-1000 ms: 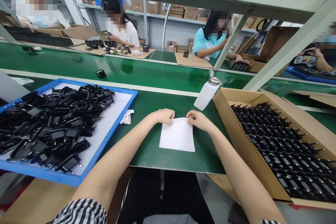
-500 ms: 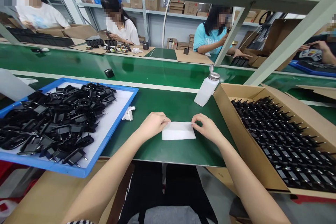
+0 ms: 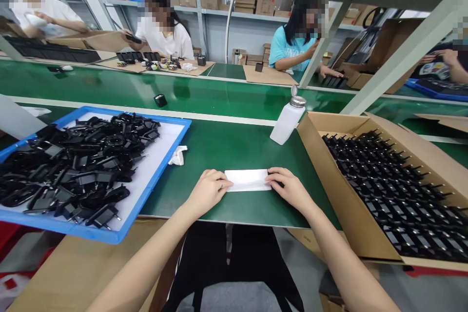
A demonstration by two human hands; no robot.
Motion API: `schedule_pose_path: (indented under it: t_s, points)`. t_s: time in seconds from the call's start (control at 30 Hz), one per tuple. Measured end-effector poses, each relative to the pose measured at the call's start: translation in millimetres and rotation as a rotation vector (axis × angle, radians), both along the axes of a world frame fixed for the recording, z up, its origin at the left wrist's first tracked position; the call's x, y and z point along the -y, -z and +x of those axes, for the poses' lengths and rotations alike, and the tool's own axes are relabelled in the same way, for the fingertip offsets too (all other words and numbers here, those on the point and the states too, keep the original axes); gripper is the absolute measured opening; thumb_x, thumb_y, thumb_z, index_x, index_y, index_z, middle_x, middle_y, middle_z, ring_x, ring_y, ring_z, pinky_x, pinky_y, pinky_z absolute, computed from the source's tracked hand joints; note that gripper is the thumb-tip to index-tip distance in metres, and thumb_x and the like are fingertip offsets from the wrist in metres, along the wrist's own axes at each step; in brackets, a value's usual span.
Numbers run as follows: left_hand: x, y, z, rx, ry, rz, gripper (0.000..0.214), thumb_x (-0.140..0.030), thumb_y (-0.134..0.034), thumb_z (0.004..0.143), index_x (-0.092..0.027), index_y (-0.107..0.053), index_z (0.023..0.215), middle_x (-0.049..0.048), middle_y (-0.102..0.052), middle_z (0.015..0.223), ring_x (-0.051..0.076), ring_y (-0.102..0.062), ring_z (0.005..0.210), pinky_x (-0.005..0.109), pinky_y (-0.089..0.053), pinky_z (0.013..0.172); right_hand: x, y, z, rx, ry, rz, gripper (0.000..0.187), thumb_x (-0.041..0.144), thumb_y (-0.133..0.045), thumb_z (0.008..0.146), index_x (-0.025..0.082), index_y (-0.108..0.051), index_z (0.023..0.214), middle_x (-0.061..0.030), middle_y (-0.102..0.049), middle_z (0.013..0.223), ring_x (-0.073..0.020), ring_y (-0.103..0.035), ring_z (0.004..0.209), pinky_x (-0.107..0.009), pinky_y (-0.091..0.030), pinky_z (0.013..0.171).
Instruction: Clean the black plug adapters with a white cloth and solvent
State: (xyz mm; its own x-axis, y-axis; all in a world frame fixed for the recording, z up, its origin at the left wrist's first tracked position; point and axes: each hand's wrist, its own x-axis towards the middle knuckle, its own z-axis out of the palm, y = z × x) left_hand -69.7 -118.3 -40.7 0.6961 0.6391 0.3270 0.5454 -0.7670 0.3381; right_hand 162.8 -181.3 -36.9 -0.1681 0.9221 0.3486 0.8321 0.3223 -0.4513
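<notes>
Two hands pin a folded white cloth [image 3: 247, 180] at lower centre of the frame, its long axis running left to right: left hand [image 3: 208, 191] curled on one short end, right hand [image 3: 288, 189] pressing the other, equally near

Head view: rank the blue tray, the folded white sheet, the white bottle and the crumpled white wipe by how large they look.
1. blue tray, by far the largest.
2. folded white sheet and white bottle: alike in apparent size; the bottle stands farther off, so no ranking.
3. crumpled white wipe, smallest.
</notes>
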Motion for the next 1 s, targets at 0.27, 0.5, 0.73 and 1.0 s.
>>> schedule_pose_path:
  t_s: [0.27,0.5,0.73,1.0]
  points:
    - [3,-13.8,5,-0.081,-0.007,-0.054,0.026,-0.03,-0.036,0.078,-0.022,-0.051,0.097,0.0011,-0.05,0.101,0.015,-0.041,0.092,0.034,-0.03,0.081,4,-4.3,-4,0.05,0.081,-0.069,0.033,0.009,-0.028,0.075,0.017,-0.052,0.096,-0.0049,-0.041,0.109,-0.0169,-0.037,0.099,-0.033,-0.034,0.083]
    - [-7,-13.4,32,-0.193,-0.153,0.013,0.029,-0.019,-0.029,0.079,-0.02,-0.045,0.103,0.0029,-0.044,0.111,0.02,-0.036,0.101,0.04,-0.028,0.083,-23,-6.4,-20,0.184,0.251,-0.259,0.031,0.012,-0.037,0.079,0.013,-0.043,0.11,-0.009,-0.036,0.114,-0.0211,-0.03,0.104,-0.04,-0.032,0.082]
    - [-27,-23.0,24,-0.195,-0.162,-0.143,0.022,-0.022,-0.035,0.077,-0.02,-0.053,0.089,0.0005,-0.053,0.094,0.017,-0.045,0.087,0.031,-0.034,0.075,-29,-14.1,0,0.003,0.221,-0.275,0.018,0.009,-0.046,0.075,0.017,-0.052,0.09,-0.003,-0.048,0.097,-0.0169,-0.042,0.091,-0.03,-0.034,0.079]
    - [-35,-16.5,33,-0.193,-0.162,-0.323,0.01,-0.027,-0.051,0.065,-0.02,-0.057,0.068,-0.0008,-0.056,0.074,0.016,-0.048,0.075,0.027,-0.034,0.064,-41,-8.5,-1,0.028,0.225,-0.346,0.006,0.015,-0.061,0.064,0.018,-0.055,0.064,-0.0021,-0.048,0.083,-0.0193,-0.042,0.082,-0.032,-0.034,0.071]
